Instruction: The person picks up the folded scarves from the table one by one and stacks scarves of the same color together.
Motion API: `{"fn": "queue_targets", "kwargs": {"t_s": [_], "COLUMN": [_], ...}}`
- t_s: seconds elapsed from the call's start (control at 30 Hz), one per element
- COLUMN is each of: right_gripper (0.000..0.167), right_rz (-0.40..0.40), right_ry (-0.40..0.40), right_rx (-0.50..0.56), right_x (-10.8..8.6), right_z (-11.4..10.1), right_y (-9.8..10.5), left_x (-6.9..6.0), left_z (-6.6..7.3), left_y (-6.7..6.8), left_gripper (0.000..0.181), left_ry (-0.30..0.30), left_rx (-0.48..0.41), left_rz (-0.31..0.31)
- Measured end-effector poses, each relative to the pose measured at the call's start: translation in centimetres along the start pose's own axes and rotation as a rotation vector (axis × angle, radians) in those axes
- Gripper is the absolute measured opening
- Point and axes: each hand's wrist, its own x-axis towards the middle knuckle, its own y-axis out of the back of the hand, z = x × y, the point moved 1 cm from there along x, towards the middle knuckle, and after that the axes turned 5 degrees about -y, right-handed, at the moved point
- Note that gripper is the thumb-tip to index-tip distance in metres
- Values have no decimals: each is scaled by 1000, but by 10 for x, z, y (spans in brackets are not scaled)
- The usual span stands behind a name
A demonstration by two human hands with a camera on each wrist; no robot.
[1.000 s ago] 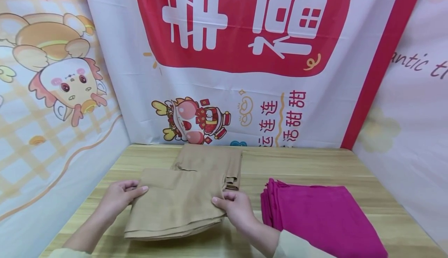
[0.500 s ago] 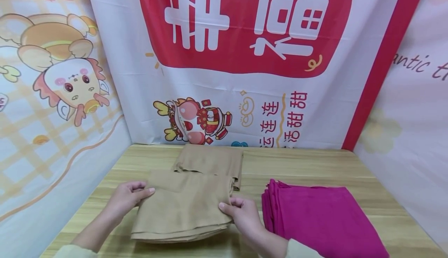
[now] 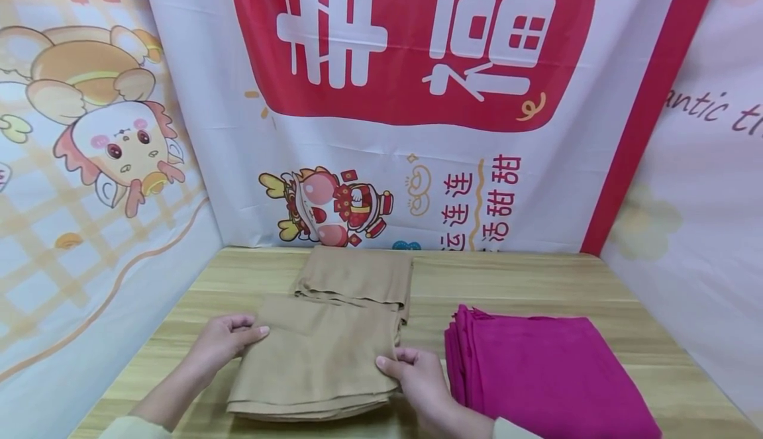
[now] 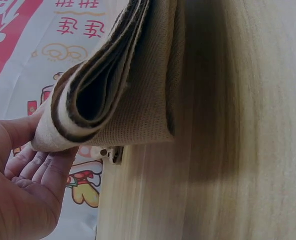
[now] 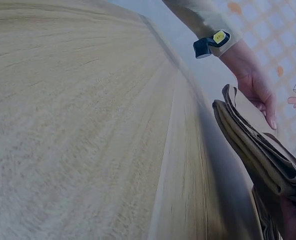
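A folded tan cloth (image 3: 322, 353), several layers thick, is held slightly above the wooden table. My left hand (image 3: 223, 343) pinches its left edge, thumb on top and fingers beneath. On the opposite side, my right hand (image 3: 420, 383) pinches the right edge with the thumb on the upper face. From the left wrist camera, the cloth's rolled fold (image 4: 137, 115) shows its stacked layers beside my palm. The right wrist view catches the cloth's layered edge (image 5: 258, 145), with only a bit of my right hand at the corner. Behind it lies a second folded tan cloth (image 3: 363, 270), its front partly hidden.
A folded magenta cloth (image 3: 554, 366) lies on the right of the wooden table (image 3: 507, 280), close to my right forearm. Printed white sheets with a red panel (image 3: 405, 104) hang at the back and sides of the table.
Both hands have brought the held tan cloth toward me and a little to the right. More of the tan cloth behind it shows. The magenta cloth has stayed put.
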Motion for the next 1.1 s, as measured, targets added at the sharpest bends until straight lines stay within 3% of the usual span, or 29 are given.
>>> {"fn": "queue_targets", "kwargs": {"t_s": [0.3, 0.63, 1.1], "right_gripper": [28, 23, 31], "right_rz": [70, 31, 45], "right_ry": [11, -3, -50], "right_rx": [-109, -89, -138], "right_x": [3, 4, 7], "right_z": [6, 12, 20], "right_y": [7, 10, 11], "left_x": [2, 3, 9], "left_z": [-5, -10, -21], "left_y": [-7, -13, -17], "left_gripper": [53, 62, 44], "left_ry": [-1, 25, 34], "left_rx": [-13, -37, -92], "left_rz": [-11, -36, -30]}}
